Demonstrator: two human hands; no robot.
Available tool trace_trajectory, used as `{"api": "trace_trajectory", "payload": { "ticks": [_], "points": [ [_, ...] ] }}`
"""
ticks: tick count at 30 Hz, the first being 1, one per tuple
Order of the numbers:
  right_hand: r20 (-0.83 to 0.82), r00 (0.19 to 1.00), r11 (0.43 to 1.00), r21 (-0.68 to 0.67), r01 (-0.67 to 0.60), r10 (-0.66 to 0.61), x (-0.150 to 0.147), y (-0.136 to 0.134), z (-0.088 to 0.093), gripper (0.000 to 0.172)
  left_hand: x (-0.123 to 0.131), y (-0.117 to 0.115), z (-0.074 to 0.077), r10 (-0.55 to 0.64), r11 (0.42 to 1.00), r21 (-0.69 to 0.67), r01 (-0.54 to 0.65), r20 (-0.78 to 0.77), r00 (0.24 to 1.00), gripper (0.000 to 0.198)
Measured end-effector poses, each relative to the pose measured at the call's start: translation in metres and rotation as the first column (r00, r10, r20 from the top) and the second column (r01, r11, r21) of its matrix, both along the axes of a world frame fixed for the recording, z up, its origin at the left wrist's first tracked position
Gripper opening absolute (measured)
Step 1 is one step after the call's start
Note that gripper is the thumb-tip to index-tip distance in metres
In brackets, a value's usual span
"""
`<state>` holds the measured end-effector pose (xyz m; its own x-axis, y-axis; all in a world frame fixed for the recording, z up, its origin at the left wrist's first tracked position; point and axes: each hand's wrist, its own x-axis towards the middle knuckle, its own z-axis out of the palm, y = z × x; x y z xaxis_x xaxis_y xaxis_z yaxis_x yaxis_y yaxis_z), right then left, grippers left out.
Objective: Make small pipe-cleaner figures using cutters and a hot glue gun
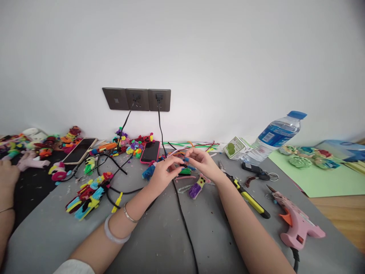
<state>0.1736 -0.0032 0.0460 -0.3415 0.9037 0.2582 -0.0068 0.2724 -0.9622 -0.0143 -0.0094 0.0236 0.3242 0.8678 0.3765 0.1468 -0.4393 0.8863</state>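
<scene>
Black cable (pixel 185 225) below, left hand (pixel 165 173) and right hand (pixel 204 164) pinching small dark piece (pixel 184 165), glue gun (pixel 299 224), bottle (pixel 272 137) rightward

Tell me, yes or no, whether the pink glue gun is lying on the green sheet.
No, the pink glue gun lies on the gray tabletop, apart from the green sheet.

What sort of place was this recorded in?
Probably a craft workspace, though whether home or workshop I can't tell: a glue gun, fuzzy figures and loose pipe cleaners lie on the table.
</scene>
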Motion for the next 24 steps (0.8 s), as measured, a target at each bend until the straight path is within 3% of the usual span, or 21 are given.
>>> {"api": "trace_trajectory", "payload": {
  "ticks": [4, 9, 24],
  "points": [
    [0.021, 0.999, 0.999, 0.0, -0.032, 0.032, 0.0012, 0.0001, -0.0011, 0.023, -0.0003, -0.0004, -0.0007, 0.005, 1.0, -0.009, -0.005, -0.017, 1.0, 0.011],
    [0.017, 0.999, 0.999, -0.021, -0.036, 0.037, 0.0012, -0.0008, 0.0023, 0.025, -0.0019, 0.0008, -0.0008, 0.034, 0.996, 0.081, -0.028, -0.071, 0.997, 0.01],
    [0.056, 0.998, 0.999, -0.034, -0.016, 0.018, 0.0015, -0.0012, 0.004, 0.027, -0.0059, 0.0063, 0.0019, -0.036, 0.984, 0.169, 0.055, -0.112, 0.993, 0.014]
  ]
}}
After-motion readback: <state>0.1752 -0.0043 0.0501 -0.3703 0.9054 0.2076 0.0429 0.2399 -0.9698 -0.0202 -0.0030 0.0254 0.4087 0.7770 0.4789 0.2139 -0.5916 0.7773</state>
